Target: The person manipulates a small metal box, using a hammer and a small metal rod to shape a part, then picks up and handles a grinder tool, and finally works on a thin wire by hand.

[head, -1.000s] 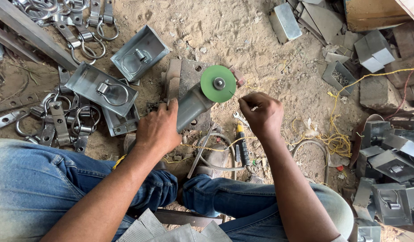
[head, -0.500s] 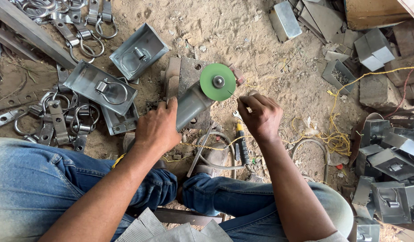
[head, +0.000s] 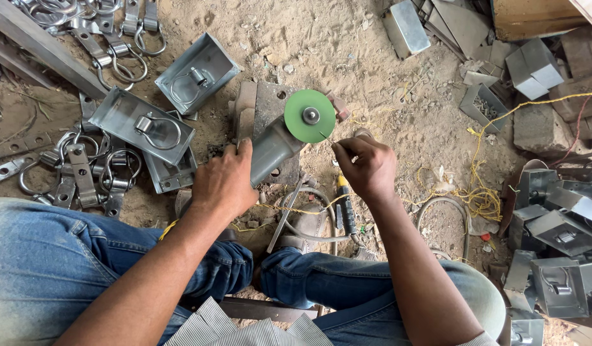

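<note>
An angle grinder [head: 275,148] with a grey body and a green disc [head: 309,116] lies on the sandy ground between my hands, resting against a flat metal plate [head: 265,102]. My left hand [head: 224,182] grips the grinder's body from behind. My right hand [head: 366,164] pinches a thin short piece of wire [head: 324,136] between thumb and fingers, its tip at the lower right edge of the green disc. My knees in blue jeans fill the bottom of the view.
Grey metal trays with ring handles [head: 142,125] [head: 197,74] and loose ring brackets [head: 78,179] lie at the left. More metal boxes [head: 558,224] are stacked at the right. Yellow string [head: 478,192], a screwdriver [head: 344,205] and a hose [head: 308,218] lie near my legs.
My right hand has moved slightly up and left, bringing the thin wire's tip to the disc's edge. The left hand and grinder have hardly moved.
</note>
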